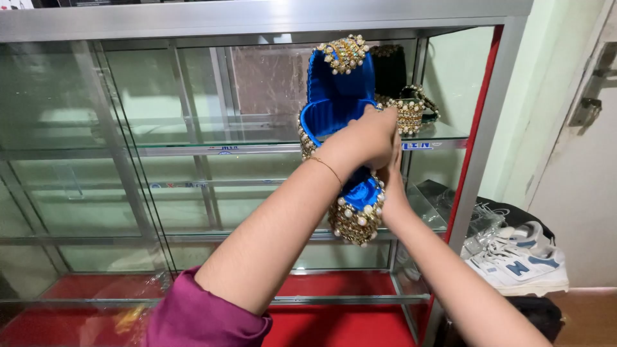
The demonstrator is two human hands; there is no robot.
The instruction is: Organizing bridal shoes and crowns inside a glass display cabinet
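in front of the glass display cabinet (450,135), my left hand (363,138) and right hand (391,186) clamp the blue beaded clutch purse (337,96); stiff, with fragile beadwork, best held by its satin sides.

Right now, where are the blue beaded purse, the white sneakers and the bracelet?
blue beaded purse (339,90): head view, blue satin inside.
white sneakers (522,265): head view, side of nearer shoe.
bracelet (329,168): head view, chain on left wrist.

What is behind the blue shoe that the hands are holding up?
Behind the blue shoe, a glass shelf carries a beaded gold piece and something black. The shoe covers their left parts.
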